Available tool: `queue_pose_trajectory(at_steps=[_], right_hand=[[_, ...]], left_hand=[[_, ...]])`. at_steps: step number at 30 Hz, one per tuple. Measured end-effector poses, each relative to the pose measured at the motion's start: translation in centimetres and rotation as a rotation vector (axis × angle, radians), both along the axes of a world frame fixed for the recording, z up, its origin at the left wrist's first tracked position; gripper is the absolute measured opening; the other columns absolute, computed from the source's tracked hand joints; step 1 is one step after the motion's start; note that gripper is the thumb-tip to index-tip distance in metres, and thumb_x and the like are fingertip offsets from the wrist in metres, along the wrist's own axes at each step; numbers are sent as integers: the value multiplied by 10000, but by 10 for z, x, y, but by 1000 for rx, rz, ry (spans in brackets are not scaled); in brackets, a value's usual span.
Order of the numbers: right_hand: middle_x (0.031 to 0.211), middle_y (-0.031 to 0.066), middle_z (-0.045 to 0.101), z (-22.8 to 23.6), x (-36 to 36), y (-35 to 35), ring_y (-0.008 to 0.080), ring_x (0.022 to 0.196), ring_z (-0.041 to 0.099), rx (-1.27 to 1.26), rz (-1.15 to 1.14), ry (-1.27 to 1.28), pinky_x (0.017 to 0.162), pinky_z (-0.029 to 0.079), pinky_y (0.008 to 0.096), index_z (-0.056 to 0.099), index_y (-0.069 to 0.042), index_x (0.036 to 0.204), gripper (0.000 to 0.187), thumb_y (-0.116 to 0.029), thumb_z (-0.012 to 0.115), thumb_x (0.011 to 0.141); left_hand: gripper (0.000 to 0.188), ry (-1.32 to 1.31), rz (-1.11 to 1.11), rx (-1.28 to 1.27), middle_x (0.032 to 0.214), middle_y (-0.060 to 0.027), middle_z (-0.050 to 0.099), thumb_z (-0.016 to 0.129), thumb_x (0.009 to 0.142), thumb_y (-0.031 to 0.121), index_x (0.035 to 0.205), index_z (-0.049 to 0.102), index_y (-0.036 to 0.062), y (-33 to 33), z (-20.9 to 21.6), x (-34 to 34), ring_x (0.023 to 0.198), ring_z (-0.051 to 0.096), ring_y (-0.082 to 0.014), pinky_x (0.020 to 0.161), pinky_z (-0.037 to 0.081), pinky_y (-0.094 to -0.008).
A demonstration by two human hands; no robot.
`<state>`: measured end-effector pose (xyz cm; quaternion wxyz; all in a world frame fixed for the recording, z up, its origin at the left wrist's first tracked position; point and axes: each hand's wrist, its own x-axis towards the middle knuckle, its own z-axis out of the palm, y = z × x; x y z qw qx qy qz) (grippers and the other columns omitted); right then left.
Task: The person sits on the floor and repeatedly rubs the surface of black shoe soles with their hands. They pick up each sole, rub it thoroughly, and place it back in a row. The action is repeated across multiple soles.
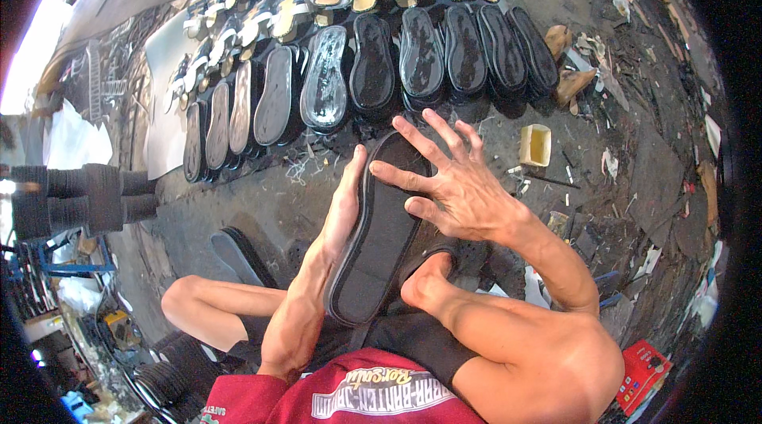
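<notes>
A long black shoe sole (370,261) with a raised rim lies lengthwise over my lap, one end pointing away from me. My left hand (343,206) grips its left edge, the thumb reaching up along the side and the other fingers hidden beneath. My right hand (468,194) is over the far right part of the sole, its fingers spread wide. The index finger and thumb reach across the sole's face; whether they press on it I cannot tell.
Beyond my hands stands a row of stacked black soles (373,63), several with a wet shine. Behind them are rows of sandal uppers (290,15). A small yellowish container (536,144) stands to the right among scraps. More stacked soles (238,253) lie by my left knee.
</notes>
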<state>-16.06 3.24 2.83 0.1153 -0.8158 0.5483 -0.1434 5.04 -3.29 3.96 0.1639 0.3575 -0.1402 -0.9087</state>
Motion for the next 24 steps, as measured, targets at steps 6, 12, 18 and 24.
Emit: queue_pose_trajectory(at_steps=[6, 12, 18, 24], right_hand=[[1815, 57, 163, 2, 2, 6, 411, 1636, 136, -4, 41, -2, 1260, 100, 679, 484, -526, 1594, 556, -697, 295, 1101], [1817, 44, 159, 8, 7, 11, 402, 1638, 142, 2, 70, -8, 1250, 124, 696, 419, -541, 1627, 539, -656, 385, 1101], [1813, 50, 178, 10, 22, 27, 397, 1636, 143, 45, 113, -51, 1245, 123, 680, 421, -558, 1618, 544, -693, 301, 1105], [1818, 115, 161, 1, -10, 41, 402, 1656, 101, -140, -202, -586, 1290, 24, 632, 437, -295, 1676, 642, -603, 247, 1146]], left_hand=[[750, -148, 30, -183, 1391, -205, 679, 365, 1107, 674, 1590, 499, 115, 6, 22, -5, 1093, 771, -316, 881, 680, -443], [723, -40, 82, -139, 1375, -198, 688, 376, 1105, 671, 1544, 548, 122, -3, -11, -2, 1083, 773, -326, 864, 685, -457], [727, -144, 197, -245, 1312, -197, 714, 381, 1103, 677, 1447, 627, 85, -10, -8, -8, 1098, 748, -309, 966, 634, -457], [927, 108, 324, -225, 1191, -255, 736, 340, 1039, 786, 1399, 611, -23, -28, -33, 1, 951, 740, -346, 863, 624, -475]])
